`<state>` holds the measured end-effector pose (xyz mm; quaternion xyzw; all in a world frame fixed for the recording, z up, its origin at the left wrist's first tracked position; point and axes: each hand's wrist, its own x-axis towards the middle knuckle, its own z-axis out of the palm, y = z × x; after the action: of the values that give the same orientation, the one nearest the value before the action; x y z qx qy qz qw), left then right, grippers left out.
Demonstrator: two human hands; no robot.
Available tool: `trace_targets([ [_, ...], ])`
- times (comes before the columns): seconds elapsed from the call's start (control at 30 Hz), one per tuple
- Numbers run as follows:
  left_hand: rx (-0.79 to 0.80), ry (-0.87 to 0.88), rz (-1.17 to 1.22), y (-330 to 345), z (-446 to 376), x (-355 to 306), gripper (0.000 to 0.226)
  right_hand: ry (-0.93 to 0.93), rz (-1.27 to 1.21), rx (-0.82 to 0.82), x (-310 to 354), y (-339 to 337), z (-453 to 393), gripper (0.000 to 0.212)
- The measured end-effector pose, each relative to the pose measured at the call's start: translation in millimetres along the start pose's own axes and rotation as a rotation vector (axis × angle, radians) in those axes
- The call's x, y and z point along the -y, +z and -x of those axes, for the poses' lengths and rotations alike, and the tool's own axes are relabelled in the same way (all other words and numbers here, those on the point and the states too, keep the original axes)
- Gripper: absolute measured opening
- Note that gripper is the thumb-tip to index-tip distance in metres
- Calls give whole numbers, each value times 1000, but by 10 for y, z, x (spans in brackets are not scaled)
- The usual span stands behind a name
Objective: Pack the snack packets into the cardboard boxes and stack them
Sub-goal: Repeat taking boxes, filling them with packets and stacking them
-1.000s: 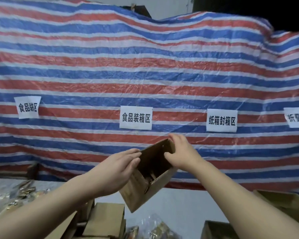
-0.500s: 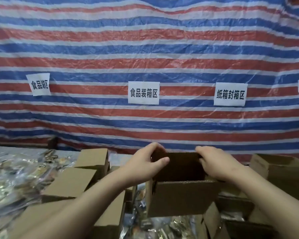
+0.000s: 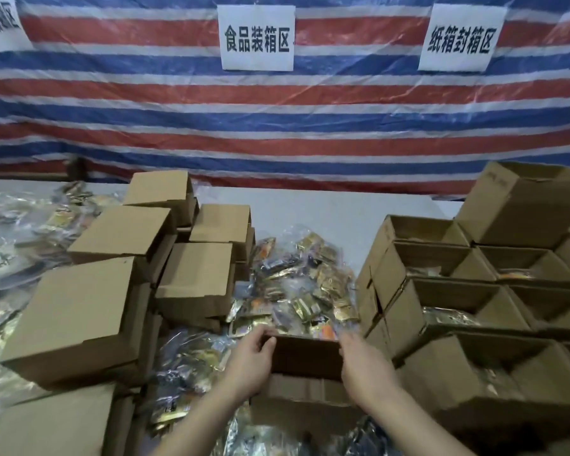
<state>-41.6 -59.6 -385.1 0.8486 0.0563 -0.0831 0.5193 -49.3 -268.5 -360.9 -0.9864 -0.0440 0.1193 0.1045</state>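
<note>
At a packing station hung with a striped tarp [image 3: 277, 126], you hold an open box [image 3: 305, 357] low at centre, its mouth facing up and its inside dark. Your left hand [image 3: 252, 363] grips the box's left wall, thumb hooked over the rim and fingers curled round the outside; your right hand [image 3: 364, 370] holds the right wall, though motion blur hides how its fingers lie. The box sits just in front of a heap of snack packets [image 3: 297, 284] in clear bags, spread across the grey surface [image 3: 326, 209]. To your left stands a cluster of closed boxes [image 3: 119, 271], some stacked on others, with more bagged packets [image 3: 20, 232] beyond them at the far left. To your right, open boxes [image 3: 468, 291] stand in rows touching one another, several showing packets inside, and one more box [image 3: 524, 205] rests tilted on top at the back. Three white signs [image 3: 257, 37] with Chinese characters hang on the tarp.
</note>
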Motion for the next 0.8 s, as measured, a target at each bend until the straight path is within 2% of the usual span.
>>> trace_targets([
  [0.17, 48, -60, -30, 268, 212, 457, 15, 72, 14, 5, -105, 492, 157, 23],
  [0.47, 18, -53, -132, 434, 254, 685, 15, 56, -2, -16, -118, 751, 141, 25],
  [0.6, 79, -97, 1, 400, 238, 700, 13, 51, 70, -17, -143, 757, 124, 27],
  [0.7, -39, -137, 87, 189, 44, 806, 19, 52, 89, -23, -150, 749, 113, 32],
  [0.8, -139, -283, -164, -73, -298, 1097, 34, 12, 99, -3, -129, 749, 126, 36],
])
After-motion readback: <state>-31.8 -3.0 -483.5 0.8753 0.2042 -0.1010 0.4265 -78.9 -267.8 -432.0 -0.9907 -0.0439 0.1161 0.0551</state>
